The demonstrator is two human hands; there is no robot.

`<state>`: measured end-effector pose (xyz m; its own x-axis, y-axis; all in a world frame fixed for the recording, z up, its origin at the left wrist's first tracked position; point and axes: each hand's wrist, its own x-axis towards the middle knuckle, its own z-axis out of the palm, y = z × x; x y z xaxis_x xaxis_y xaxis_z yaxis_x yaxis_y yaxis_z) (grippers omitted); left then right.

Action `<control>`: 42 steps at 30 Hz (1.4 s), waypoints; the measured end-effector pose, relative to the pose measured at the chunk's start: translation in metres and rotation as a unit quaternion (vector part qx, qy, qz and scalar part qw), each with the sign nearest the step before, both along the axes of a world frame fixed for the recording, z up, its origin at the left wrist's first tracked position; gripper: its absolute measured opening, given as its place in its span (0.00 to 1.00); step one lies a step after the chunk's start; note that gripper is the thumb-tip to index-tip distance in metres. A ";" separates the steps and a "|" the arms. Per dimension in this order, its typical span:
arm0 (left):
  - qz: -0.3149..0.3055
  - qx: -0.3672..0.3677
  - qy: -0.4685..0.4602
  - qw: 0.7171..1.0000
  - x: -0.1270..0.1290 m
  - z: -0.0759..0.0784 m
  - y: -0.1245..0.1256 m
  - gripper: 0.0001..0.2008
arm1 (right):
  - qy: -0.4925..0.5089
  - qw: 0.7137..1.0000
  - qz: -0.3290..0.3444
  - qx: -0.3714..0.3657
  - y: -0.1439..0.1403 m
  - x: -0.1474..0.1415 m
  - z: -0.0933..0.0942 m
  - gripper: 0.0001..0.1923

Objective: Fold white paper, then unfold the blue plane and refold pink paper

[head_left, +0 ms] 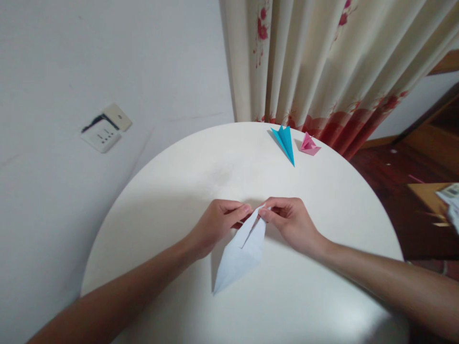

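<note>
Folding away here on a round white table (201,306). Holding a pale blue-white sheet of paper folded into a long kite-like point (239,255), lower tip resting on the table, upper end lifted between both hands. Left hand (215,224) closing thumb and fingers on the left flap, right hand (292,222) pinching the top tip. Probably opening that centre slit right now, so worth keeping both pinches light and pulling evenly, letting existing creases guide it rather than forcing and tearing. Sitting further back, well apart: a bright blue folded paper piece (286,142) and a small pink folded paper piece (309,145), just beside each other near a floral cream curtain (322,62).
</note>
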<state>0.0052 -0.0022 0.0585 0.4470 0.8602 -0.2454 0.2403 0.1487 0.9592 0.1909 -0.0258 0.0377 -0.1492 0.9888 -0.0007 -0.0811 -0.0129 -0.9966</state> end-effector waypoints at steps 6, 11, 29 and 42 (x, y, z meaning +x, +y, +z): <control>-0.024 -0.093 -0.066 0.993 -0.003 -0.004 0.000 0.14 | -0.019 0.999 -0.005 0.034 -0.001 0.000 -0.001 0.10; -0.034 -0.066 -0.032 0.997 -0.004 -0.003 -0.001 0.15 | -0.049 0.997 -0.015 0.062 -0.002 0.001 -0.003 0.08; -0.114 0.189 0.190 0.957 -0.014 -0.023 0.009 0.12 | -0.282 0.958 0.027 0.052 0.013 0.029 -0.027 0.06; -0.094 0.348 0.249 0.899 -0.016 -0.048 0.004 0.11 | -0.527 0.760 0.117 0.362 -0.031 0.011 -0.033 0.26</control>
